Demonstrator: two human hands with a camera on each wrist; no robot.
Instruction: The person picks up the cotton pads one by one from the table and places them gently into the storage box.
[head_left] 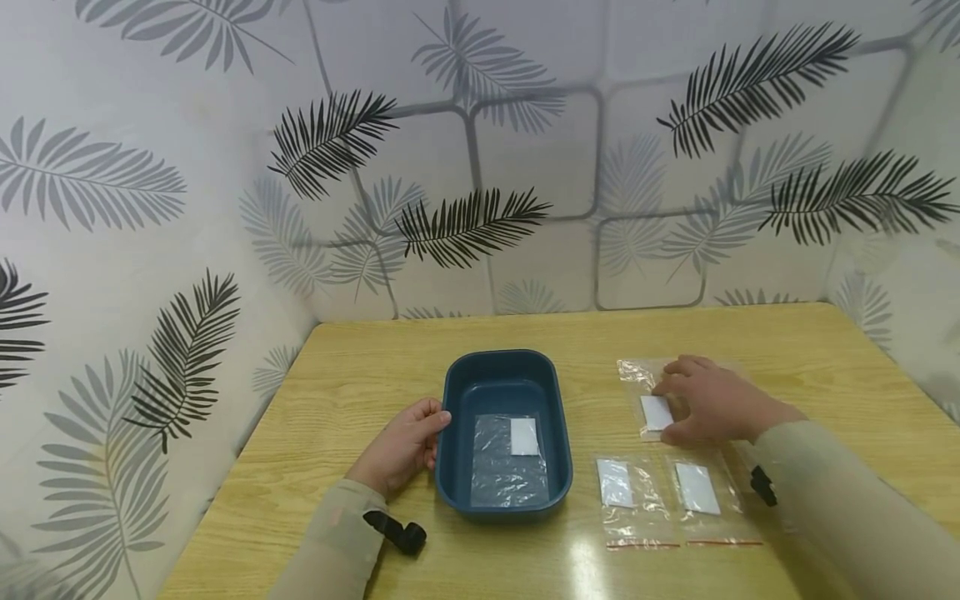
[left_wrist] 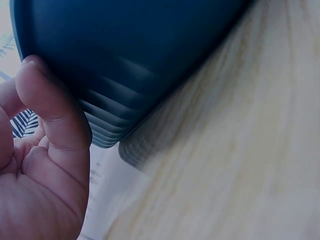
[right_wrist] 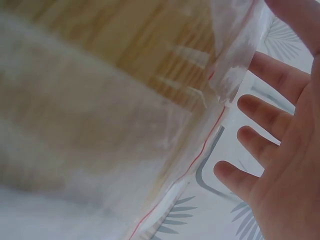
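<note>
I have the left hand (head_left: 397, 450) steadying the blue tub (head_left: 501, 371) on the worktop (head_left: 375, 358), its thumb and fingers pinching the left wall. Inside the tub lies 1 clear bag (head_left: 495, 467) holding a white square. To the right, my right hand (head_left: 708, 404) is over the far bag (head_left: 643, 398), fingers spread and curved around its white square; I can't tell whether they touch the plastic. Nearer me lie 2 more bags, the left one (head_left: 637, 504) beside the right one (head_left: 712, 500). I judge the step as picking up the far bag; next I'd want a thumb-and-finger pinch, then a lift over the rim.
</note>
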